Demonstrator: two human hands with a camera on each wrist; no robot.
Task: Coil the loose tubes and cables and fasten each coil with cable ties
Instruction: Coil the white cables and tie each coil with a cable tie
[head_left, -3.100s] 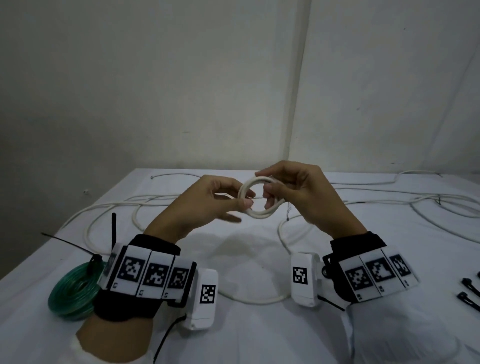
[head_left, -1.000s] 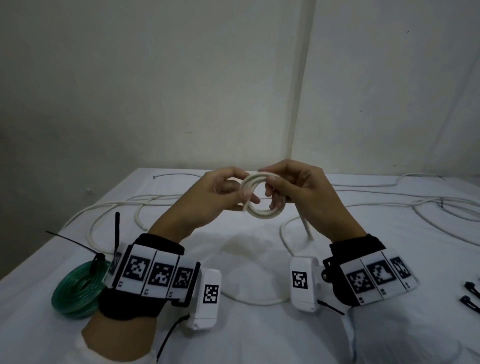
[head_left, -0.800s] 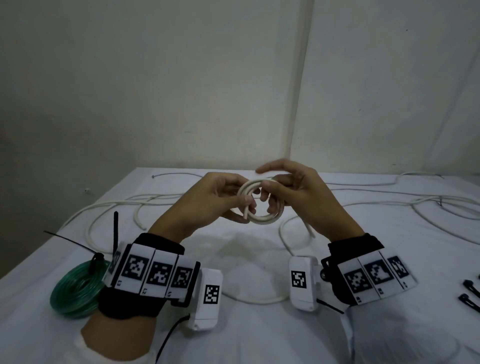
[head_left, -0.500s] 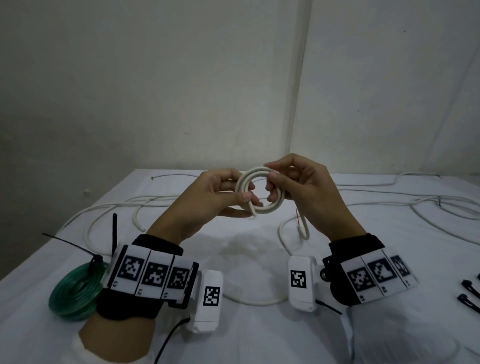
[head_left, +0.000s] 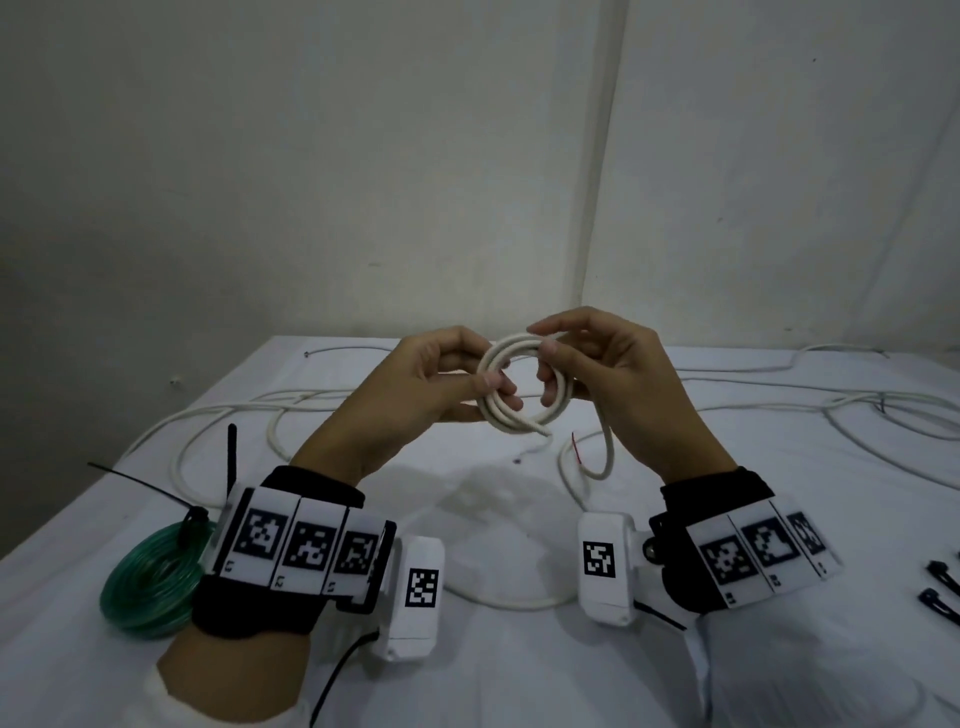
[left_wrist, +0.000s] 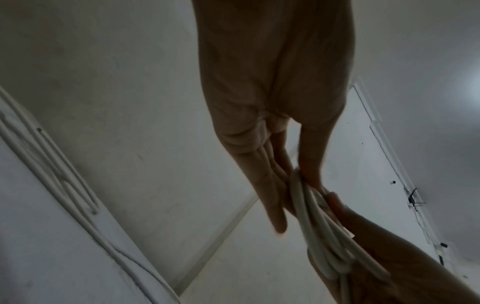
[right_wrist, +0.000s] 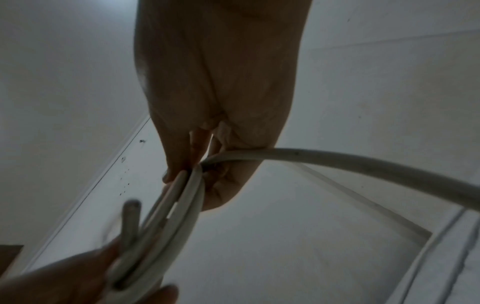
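A small coil of white cable (head_left: 519, 410) is held up above the table between both hands. My left hand (head_left: 447, 387) pinches the coil's left side with thumb and fingers. My right hand (head_left: 587, 364) grips its right side, fingers curled through the ring. The cable's loose tail (head_left: 605, 447) hangs from the right hand down to the table. The left wrist view shows the coil's strands (left_wrist: 319, 226) edge-on under my left fingers (left_wrist: 275, 193). In the right wrist view the coil (right_wrist: 168, 218) runs between both hands, and the tail (right_wrist: 363, 164) leads off right.
A coiled green tube (head_left: 150, 587) with a black cable tie (head_left: 192, 517) lies at the near left. Long loose white cables (head_left: 234, 415) sprawl over the white table (head_left: 493, 675) at left and far right (head_left: 857, 410). Black cable ties (head_left: 943, 587) lie at the right edge.
Over the last second another turn of cable was wound on, so the coil is thicker. The hands stayed raised at the same spot, and the hanging tail swung slightly.
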